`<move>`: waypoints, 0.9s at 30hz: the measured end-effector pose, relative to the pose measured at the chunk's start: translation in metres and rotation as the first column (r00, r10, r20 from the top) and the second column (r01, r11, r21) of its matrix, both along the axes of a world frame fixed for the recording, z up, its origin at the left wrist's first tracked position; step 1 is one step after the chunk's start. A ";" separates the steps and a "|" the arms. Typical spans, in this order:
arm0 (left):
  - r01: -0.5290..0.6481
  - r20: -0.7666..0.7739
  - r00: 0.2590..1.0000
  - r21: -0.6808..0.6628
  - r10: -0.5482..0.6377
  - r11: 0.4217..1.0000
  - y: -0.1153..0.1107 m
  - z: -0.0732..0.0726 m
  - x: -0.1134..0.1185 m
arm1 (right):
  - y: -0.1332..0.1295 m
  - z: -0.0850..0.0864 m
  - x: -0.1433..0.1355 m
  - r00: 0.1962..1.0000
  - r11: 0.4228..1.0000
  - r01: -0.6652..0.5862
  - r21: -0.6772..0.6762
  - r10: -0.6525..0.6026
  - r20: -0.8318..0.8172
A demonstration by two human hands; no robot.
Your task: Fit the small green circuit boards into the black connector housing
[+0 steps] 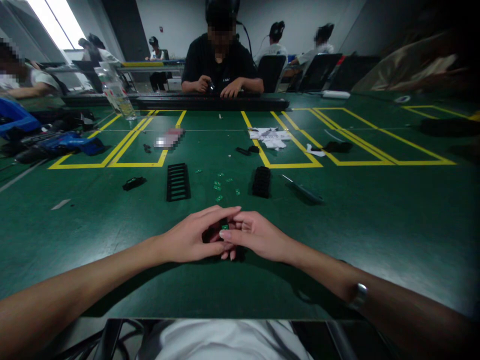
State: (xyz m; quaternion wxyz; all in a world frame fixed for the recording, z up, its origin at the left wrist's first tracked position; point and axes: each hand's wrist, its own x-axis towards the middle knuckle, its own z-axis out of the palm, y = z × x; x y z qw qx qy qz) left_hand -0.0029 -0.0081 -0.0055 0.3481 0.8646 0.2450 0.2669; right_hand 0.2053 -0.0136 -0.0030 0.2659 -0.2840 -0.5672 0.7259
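Observation:
My left hand (pixel 198 235) and my right hand (pixel 255 235) meet above the green table near its front edge. Between them is a small green board (pixel 225 227), pinched by my right thumb against the fingers. The left fingers curve over it and touch the right hand; whether they hold anything is hidden. Several similar green pieces (pixel 217 185) lie just beyond the hands. A black slotted frame (pixel 178 182) rests to the left of them, and a black ridged block (pixel 261 181) to the right.
A screwdriver-like tool (pixel 303 190) lies at right, a small black part (pixel 134 183) at left. Farther off are white crumpled paper (pixel 270 137), blue-black gear (pixel 60 145), plastic bottles (pixel 120 95) and a long black bar (pixel 210 103). A person (pixel 221 60) sits opposite.

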 end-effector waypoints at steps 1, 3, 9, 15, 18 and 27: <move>0.003 0.000 1.000 -0.012 -0.003 1.000 0.000 0.000 0.000 | 0.000 -0.001 0.000 1.000 1.000 -0.001 0.002 0.001 -0.003; 0.013 0.004 1.000 -0.031 -0.013 0.999 0.000 0.000 0.000 | 0.000 -0.001 0.000 1.000 1.000 -0.004 0.003 0.004 -0.012; 0.032 0.009 0.999 -0.037 -0.032 0.999 -0.001 0.000 0.000 | 0.001 0.000 0.000 1.000 1.000 -0.018 0.014 0.018 0.005; 0.059 0.011 0.998 -0.066 -0.058 0.996 0.000 0.000 -0.001 | 0.001 0.000 0.001 1.000 0.999 -0.031 0.008 0.031 0.003; 0.072 0.012 0.997 -0.086 -0.071 0.994 0.001 0.000 -0.003 | 0.001 0.001 0.001 0.999 0.999 -0.046 0.003 0.046 0.004; 0.057 0.005 0.998 -0.105 -0.057 0.993 0.000 -0.002 -0.001 | 0.000 -0.001 0.002 0.999 0.999 -0.047 0.009 0.047 0.017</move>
